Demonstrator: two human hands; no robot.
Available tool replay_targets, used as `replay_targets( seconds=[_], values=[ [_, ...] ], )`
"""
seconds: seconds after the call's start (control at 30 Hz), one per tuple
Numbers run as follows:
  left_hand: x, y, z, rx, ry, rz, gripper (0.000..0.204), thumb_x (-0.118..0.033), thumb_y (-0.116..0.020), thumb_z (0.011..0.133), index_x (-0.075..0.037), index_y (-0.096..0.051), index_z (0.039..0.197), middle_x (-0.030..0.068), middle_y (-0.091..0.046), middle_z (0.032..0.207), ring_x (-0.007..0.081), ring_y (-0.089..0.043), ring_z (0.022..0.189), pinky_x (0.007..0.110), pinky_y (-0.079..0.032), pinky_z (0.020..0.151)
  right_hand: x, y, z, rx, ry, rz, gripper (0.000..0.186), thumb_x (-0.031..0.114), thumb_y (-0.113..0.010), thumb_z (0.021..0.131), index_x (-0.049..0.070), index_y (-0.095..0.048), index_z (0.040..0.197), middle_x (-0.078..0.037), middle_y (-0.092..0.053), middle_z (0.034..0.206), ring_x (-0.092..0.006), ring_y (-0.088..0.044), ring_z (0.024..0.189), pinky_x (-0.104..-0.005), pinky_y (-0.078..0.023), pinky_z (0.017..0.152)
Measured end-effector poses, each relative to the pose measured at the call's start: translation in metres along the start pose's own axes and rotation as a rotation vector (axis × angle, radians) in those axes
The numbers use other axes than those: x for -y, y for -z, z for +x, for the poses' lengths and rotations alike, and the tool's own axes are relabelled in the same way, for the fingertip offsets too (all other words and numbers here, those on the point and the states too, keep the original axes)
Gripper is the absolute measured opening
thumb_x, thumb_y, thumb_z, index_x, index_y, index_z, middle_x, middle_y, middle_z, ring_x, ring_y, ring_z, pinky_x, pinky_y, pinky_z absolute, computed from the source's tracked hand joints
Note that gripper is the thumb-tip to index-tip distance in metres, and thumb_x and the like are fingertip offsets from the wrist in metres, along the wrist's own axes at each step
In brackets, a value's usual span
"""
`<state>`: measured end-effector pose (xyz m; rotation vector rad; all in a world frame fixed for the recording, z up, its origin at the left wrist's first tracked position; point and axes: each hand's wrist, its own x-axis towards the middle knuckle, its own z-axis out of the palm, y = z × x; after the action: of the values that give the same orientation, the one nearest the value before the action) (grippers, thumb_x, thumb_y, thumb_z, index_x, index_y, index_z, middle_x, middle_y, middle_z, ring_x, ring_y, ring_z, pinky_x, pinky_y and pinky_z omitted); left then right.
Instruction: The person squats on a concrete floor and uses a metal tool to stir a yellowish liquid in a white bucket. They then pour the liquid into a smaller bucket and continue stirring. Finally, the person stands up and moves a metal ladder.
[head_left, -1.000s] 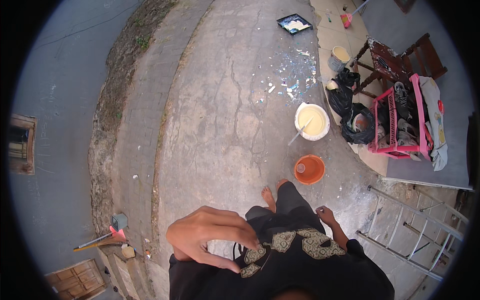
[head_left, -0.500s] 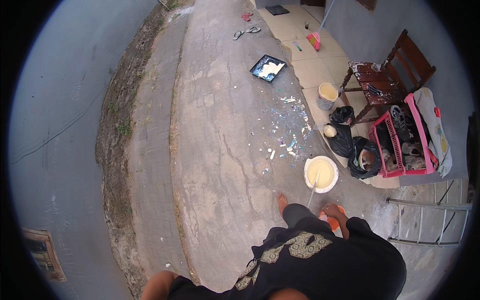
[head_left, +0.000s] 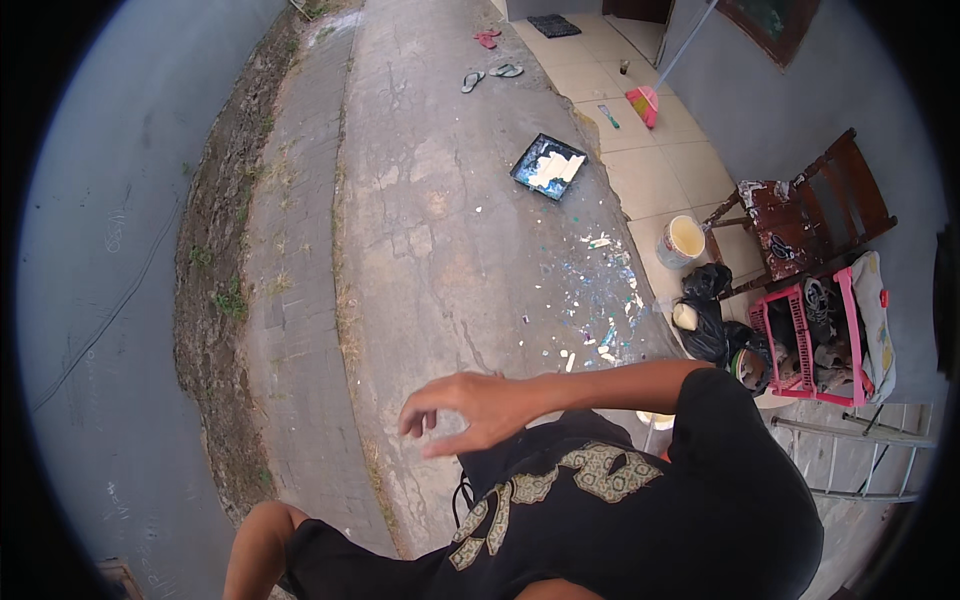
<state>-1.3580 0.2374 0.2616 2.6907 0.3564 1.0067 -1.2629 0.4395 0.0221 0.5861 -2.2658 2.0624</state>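
Observation:
My right arm reaches across the front of my body. My right hand [head_left: 468, 410] hangs over the concrete at its left end, thumb and bent fingers apart, with nothing between them. Under that forearm shows a bit of a white tub [head_left: 656, 420] of cream paint with a stick in it; the arm and sleeve hide the rest. An orange container [head_left: 666, 455] shows only as a sliver beside my shirt. At the lower left my left arm [head_left: 258, 545] is bent, and its hand lies outside the picture.
A paint tray [head_left: 549, 167] lies ahead, with paint scraps [head_left: 605, 300] nearer. On the right stand a paint bucket [head_left: 681, 241], a wooden chair [head_left: 795, 225], black bags [head_left: 707, 325], a pink rack [head_left: 815, 340] of shoes and a ladder [head_left: 860, 460]. A broom [head_left: 644, 106] leans farther back.
My right hand has left the orange container and swung up and left across my body. The view has shifted, and my arm now covers most of the white tub.

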Motion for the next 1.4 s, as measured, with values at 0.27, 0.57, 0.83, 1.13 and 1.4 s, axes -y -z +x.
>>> replay_targets(
  seconds=[0.27, 0.57, 0.83, 1.13, 1.4],
  values=[
    [0.154, 0.131, -0.085, 0.088, -0.229, -0.103, 0.014, 0.003, -0.051, 0.076, -0.007, -0.053, 0.087, 0.0066, -0.058, 0.080, 0.0177, -0.056, 0.065, 0.031, -0.048, 0.060, 0.080, 0.024, 0.170, 0.226, 0.630, 0.167, 0.044, 0.036, -0.066, 0.070, -0.005, -0.059, 0.085, -0.024, -0.060, 0.080, -0.0387, -0.059, 0.079, -0.0458, -0.047, 0.066],
    [0.405, 0.296, -0.186, -0.315, 0.434, -0.324, 0.028, -0.024, -0.078, 0.073, -0.007, -0.057, 0.067, -0.0016, -0.052, 0.057, 0.0046, -0.050, 0.045, 0.014, -0.038, 0.036, 0.033, 0.228, 0.268, 0.278, 0.730, 0.186, 0.038, 0.034, -0.061, 0.077, -0.002, -0.059, 0.091, -0.019, -0.059, 0.077, -0.0312, -0.059, 0.075, -0.0408, -0.046, 0.064],
    [0.610, 0.401, -0.207, -0.467, 1.087, 0.281, 0.031, -0.033, -0.066, 0.084, -0.008, -0.049, 0.079, -0.0005, -0.047, 0.066, 0.0059, -0.045, 0.056, 0.021, -0.035, 0.051, 0.027, 0.406, 0.316, 0.272, 0.690, 0.139, 0.033, 0.032, -0.057, 0.084, 0.002, -0.058, 0.097, -0.015, -0.059, 0.073, -0.0245, -0.059, 0.071, -0.0363, -0.046, 0.063],
    [0.902, 0.225, -0.351, 0.042, 1.310, -0.282, 0.016, -0.019, -0.061, 0.087, -0.004, -0.055, 0.087, 0.0034, -0.060, 0.067, 0.0099, -0.057, 0.062, 0.025, -0.043, 0.054, -0.175, 0.629, 0.170, -0.854, -0.166, -0.103, 0.031, 0.032, -0.054, 0.090, 0.006, -0.056, 0.107, -0.007, -0.058, 0.075, -0.0227, -0.055, 0.066, -0.0342, -0.045, 0.064],
    [0.926, -0.006, -0.473, 1.300, 1.015, -0.479, 0.058, -0.054, -0.061, 0.076, -0.008, -0.056, 0.111, 0.0159, -0.064, 0.100, 0.0330, -0.061, 0.096, 0.041, -0.046, 0.082, -0.356, 0.390, 0.014, -1.111, -1.566, 0.141, 0.052, 0.049, -0.061, 0.077, 0.006, -0.058, 0.106, -0.020, -0.060, 0.102, -0.0363, -0.058, 0.097, -0.0450, -0.046, 0.080]
  ],
)
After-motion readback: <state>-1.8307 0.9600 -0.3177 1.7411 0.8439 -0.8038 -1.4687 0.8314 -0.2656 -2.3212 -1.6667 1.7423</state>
